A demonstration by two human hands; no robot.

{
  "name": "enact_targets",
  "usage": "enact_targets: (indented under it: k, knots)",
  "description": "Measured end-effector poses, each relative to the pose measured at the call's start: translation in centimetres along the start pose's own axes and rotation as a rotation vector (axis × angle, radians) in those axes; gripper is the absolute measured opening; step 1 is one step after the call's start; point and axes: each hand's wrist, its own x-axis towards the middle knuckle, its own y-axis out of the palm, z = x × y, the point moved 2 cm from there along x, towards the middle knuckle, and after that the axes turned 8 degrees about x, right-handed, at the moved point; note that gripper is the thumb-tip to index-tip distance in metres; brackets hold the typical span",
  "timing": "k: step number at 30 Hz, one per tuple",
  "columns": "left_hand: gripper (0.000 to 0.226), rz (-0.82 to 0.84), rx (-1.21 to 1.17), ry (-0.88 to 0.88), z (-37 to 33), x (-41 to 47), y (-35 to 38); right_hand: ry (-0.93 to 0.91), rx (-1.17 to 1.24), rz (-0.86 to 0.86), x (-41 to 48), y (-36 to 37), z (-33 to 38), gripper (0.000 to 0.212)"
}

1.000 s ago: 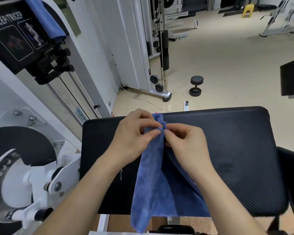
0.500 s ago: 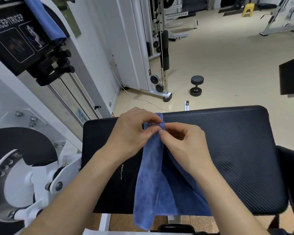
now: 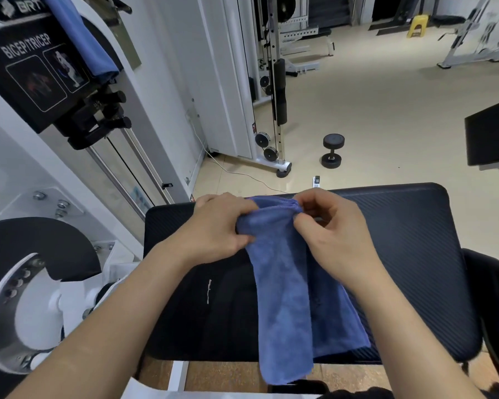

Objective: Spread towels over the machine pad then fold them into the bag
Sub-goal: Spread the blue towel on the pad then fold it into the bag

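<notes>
A blue towel (image 3: 285,298) lies bunched lengthwise on the black machine pad (image 3: 409,254), its lower end hanging over the pad's near edge. My left hand (image 3: 216,226) pinches the towel's top edge on the left side. My right hand (image 3: 329,228) pinches the same top edge on the right side. The stretch of towel between the two hands shows a short gathered hem. A second blue towel (image 3: 84,38) hangs over the machine's upper frame at the top left. A white bag edge (image 3: 156,391) shows at the bottom of the view.
The white machine frame with its black disc (image 3: 35,249) stands close on the left. A cable tower (image 3: 274,90) and a black dumbbell (image 3: 332,151) sit on the beige floor beyond the pad. Another black pad (image 3: 490,133) juts in at the right edge.
My two hands have moved apart along the towel's top edge, opening a short span of hem between them. The top edge now sits nearer the pad's far side.
</notes>
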Motion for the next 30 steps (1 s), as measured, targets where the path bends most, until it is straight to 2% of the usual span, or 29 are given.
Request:
enact_targets:
  k: [3, 5, 8, 10, 12, 14, 18, 20, 22, 23, 25, 27, 28, 30]
  knots:
    - [0.020, -0.027, 0.191, 0.036, 0.7, -0.6, 0.2, -0.005, -0.030, 0.024, -0.1, -0.7, 0.5, 0.020]
    - [0.015, -0.138, 0.205, 0.101, 0.9, -1.3, -0.8, -0.014, -0.027, -0.031, -0.2, -1.2, 0.7, 0.020]
    - [0.024, -0.330, 0.188, 0.144, 1.3, -2.5, -3.0, -0.030, 0.009, -0.158, -0.5, -2.1, 1.4, 0.020]
    - [0.033, -0.401, 0.154, 0.157, 1.2, -3.5, -4.5, -0.055, 0.020, -0.192, -0.9, -2.1, 2.2, 0.021]
    - [0.037, -0.432, 0.052, 0.157, 0.5, -4.8, -5.9, -0.087, 0.035, -0.211, -1.5, -1.6, 3.0, 0.023]
    - [0.030, -0.464, -0.154, 0.130, -0.3, -6.3, -7.1, -0.134, 0.037, -0.233, -2.4, -1.0, 3.8, 0.021]
    - [0.018, -0.537, -0.459, -0.015, -1.2, -9.6, -8.7, -0.243, 0.007, -0.271, -4.7, 0.7, 5.4, 0.023]
    - [0.026, -0.540, -0.600, -0.093, -1.1, -11.1, -9.0, -0.291, -0.042, -0.267, -6.1, 1.6, 6.3, 0.024]
    - [0.039, -0.491, -0.753, -0.113, -0.6, -12.9, -9.4, -0.319, -0.086, -0.249, -7.5, 2.5, 7.4, 0.026]
    - [0.036, -0.422, -0.772, -0.096, -0.2, -13.7, -9.6, -0.331, -0.098, -0.222, -8.3, 2.8, 8.0, 0.028]
    - [0.034, -0.195, -0.645, -0.053, 0.4, -15.3, -10.0, -0.347, -0.116, -0.133, -9.9, 3.7, 9.2, 0.028]
    - [0.046, -0.005, -0.444, 0.021, -0.2, -16.5, -10.4, -0.356, -0.137, -0.030, -11.5, 4.6, 10.2, 0.020]
    - [0.050, 0.029, -0.425, 0.062, -1.0, -16.9, -10.5, -0.368, -0.158, 0.013, -12.3, 5.1, 10.8, 0.018]
    - [0.049, 0.028, -0.533, 0.138, -3.5, -17.4, -10.5, -0.377, -0.178, 0.060, -13.6, 5.8, 11.8, 0.019]
